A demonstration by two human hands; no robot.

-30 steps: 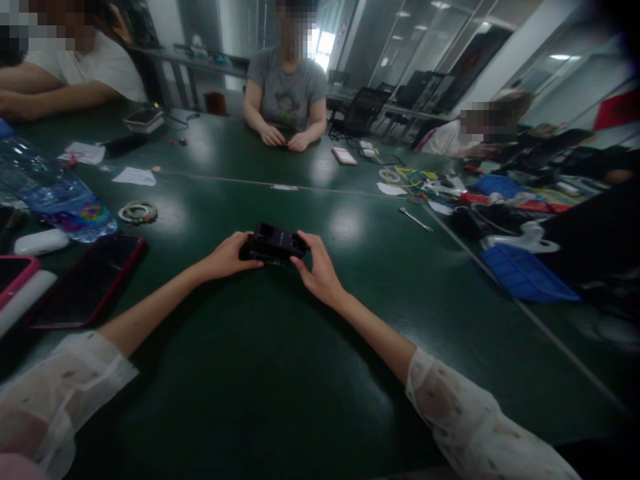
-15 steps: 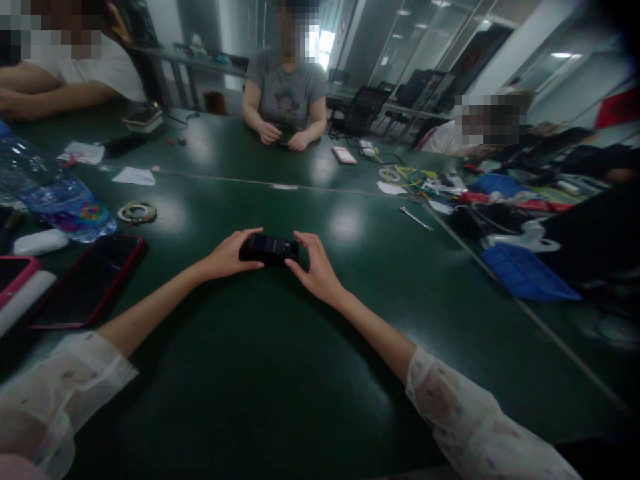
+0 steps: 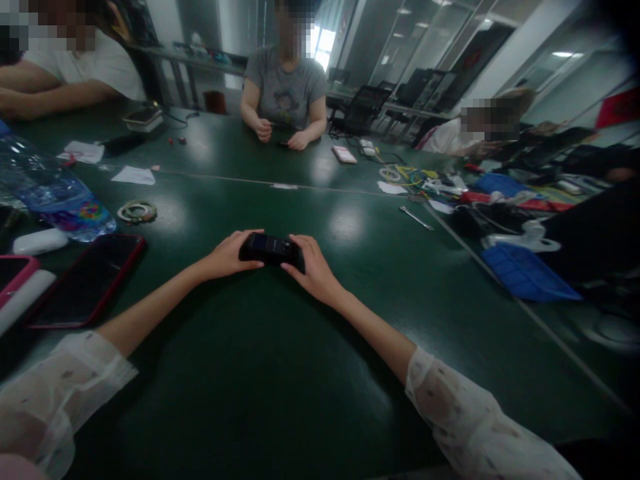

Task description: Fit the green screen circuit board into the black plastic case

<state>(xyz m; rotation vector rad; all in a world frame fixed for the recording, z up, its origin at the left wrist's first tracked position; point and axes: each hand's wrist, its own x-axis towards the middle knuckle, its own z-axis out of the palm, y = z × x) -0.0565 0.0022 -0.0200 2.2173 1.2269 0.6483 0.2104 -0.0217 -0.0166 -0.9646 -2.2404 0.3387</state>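
Note:
A small black box-shaped device (image 3: 271, 249) with a dark screen and tiny pale markings sits at the middle of the green table (image 3: 260, 373). Around its left end my left hand (image 3: 226, 257) is closed, thumb along the near side and fingers along the far side. The right end is gripped in the same way by my right hand (image 3: 318, 270). Both palms cover the ends, and what kind of device it is I cannot make out.
On the left lie a red-edged phone (image 3: 90, 280), a white case (image 3: 40, 242), a plastic bottle (image 3: 65, 193) and a beaded bracelet (image 3: 137, 212). Rightward are a wrench (image 3: 417, 219), a blue tray (image 3: 530, 273) and tangled cables (image 3: 410, 176). A person (image 3: 285, 93) sits opposite.
My right hand has moved slightly left and closed around the device's right end. My left hand stays in place. Across the table, one of the other person's hands has shifted left.

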